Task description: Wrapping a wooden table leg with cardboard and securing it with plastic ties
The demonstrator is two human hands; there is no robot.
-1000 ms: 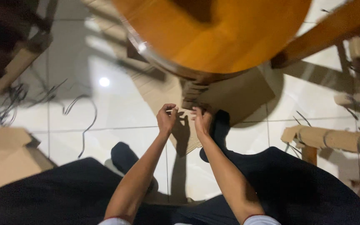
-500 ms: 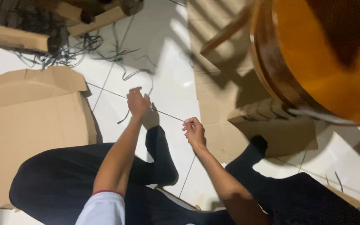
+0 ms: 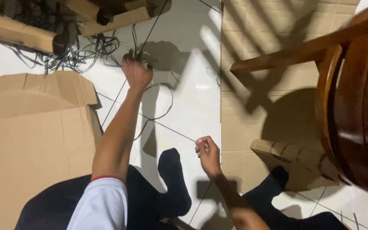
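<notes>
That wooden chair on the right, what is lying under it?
Under the wooden chair lies a flat cardboard sheet on the white tiled floor, with a folded cardboard piece by its base. Whatever lies directly beneath the seat is covered.

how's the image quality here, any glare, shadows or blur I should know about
Head view: glare patch on the white tile floor; hard slatted shadows across the flat cardboard; left hand slightly motion-blurred; right hand sharper; wooden chair dark and soft.
</notes>
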